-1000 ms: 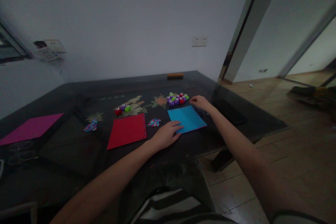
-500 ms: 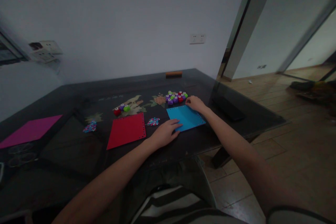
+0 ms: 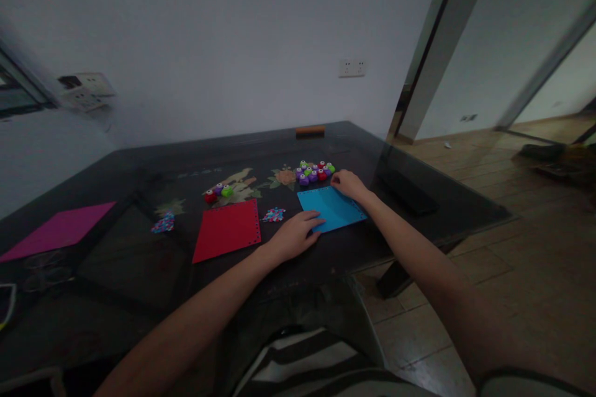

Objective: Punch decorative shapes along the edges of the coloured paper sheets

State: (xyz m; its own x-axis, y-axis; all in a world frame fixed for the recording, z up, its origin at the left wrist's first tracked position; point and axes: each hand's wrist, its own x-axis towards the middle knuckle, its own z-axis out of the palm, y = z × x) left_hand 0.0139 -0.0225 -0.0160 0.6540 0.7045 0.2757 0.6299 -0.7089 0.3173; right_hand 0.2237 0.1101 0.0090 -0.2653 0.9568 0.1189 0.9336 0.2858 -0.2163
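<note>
A blue sheet [image 3: 336, 209] with small dark marks along its edges lies on the dark tabletop. My left hand [image 3: 296, 234] rests on its left side, fingers stretched out. At the sheet's far right corner, my right hand [image 3: 350, 184] has its fingertips pressed together; anything between them is too small to make out. Just beyond the sheet stands a cluster of small red, purple and green pieces with white round tops [image 3: 314, 172]. To the left is a red sheet [image 3: 227, 231] with dark holes along two edges. Between the sheets sits a little pile of pink, blue and white bits [image 3: 274, 215].
Further left are another pile of bits [image 3: 164, 223], three coloured pieces [image 3: 218, 192] and a magenta sheet [image 3: 60, 229]. A brown bar [image 3: 310, 131] lies near the wall. A dark flat object [image 3: 410, 194] is on the table's right part.
The view has turned slightly, so the table's things appear a little further right. My hands keep nearly the same places on the blue sheet.
</note>
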